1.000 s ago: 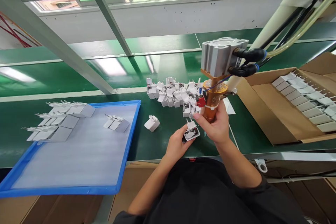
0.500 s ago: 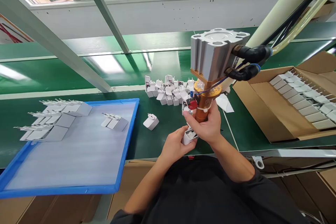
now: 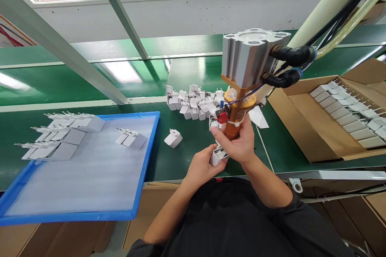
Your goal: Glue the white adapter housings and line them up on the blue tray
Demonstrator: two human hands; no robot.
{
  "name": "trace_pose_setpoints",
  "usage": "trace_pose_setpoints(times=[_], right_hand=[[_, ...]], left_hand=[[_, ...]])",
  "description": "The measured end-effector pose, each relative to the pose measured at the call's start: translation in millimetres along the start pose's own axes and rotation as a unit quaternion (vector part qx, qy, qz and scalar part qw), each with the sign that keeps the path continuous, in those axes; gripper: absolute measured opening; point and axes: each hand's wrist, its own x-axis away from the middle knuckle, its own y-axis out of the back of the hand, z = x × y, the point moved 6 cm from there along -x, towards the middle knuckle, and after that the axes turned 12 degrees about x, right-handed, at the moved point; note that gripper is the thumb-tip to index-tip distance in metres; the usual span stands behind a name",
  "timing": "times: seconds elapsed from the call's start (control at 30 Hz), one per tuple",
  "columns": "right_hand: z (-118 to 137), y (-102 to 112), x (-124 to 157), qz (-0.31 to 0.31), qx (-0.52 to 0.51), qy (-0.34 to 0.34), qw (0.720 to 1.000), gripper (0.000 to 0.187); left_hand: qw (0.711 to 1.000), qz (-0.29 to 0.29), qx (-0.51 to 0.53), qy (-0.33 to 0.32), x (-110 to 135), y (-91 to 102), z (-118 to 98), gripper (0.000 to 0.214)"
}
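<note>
Pinching an open white plug casing (image 3: 216, 158) near the front edge of the green bench (image 3: 169, 162), the left hand's grip (image 3: 199, 165) sits beside the right hand's grip (image 3: 243, 143), wrapped around an orange tool barrel (image 3: 232, 131).

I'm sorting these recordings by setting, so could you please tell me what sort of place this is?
Probably a factory assembly station: the right hand grips a hose-fed tool, white plugs cluster on a green bench, and more sit in a carton.
</note>
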Motion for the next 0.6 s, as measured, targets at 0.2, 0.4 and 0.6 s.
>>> trace_pose_setpoints(times=[0.2,0.4,0.6], right_hand=[[5,0,0,0.005,0.003,0.001,1.000,0.038],[11,-8,4,-0.004,-0.007,0.009,1.000,0.036],[16,-10,7,-0.002,-0.001,0.018,1.000,0.033]], left_hand=[[0.999,-0.017,-0.038,-0.013,0,-5.3,8,0.029],[1.000,-0.021,-0.005,-0.016,-3,-20.1,10,0.029],[0.991,-0.063,0.095,-0.066,-5,-32.1,11,0.041]])
